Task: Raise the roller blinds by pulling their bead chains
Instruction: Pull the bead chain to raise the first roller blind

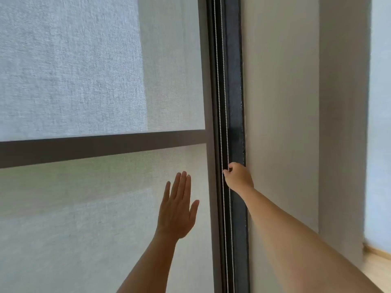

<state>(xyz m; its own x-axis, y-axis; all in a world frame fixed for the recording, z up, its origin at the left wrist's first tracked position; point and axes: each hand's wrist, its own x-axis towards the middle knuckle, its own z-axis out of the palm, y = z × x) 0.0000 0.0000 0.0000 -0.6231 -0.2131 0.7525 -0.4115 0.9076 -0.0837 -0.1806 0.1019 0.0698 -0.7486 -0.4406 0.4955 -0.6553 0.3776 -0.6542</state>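
Head view: the grey roller blind (84, 81) fills the left, lowered over the window, with a dark crossbar shadow (101, 148) showing through it. Right of it run the black window frame (234, 102) and the beige wall (279, 123). The bead chain (221, 92) hangs along the frame. My right hand (238, 176), arm outstretched, pinches the chain. My left hand (176, 210) is raised flat before the fabric, fingers spread.

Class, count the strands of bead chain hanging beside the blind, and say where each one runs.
2. The left strand hangs next to the blind's edge; the right strand hangs nearer the wall, pinched by the right hand. Others may be hidden.
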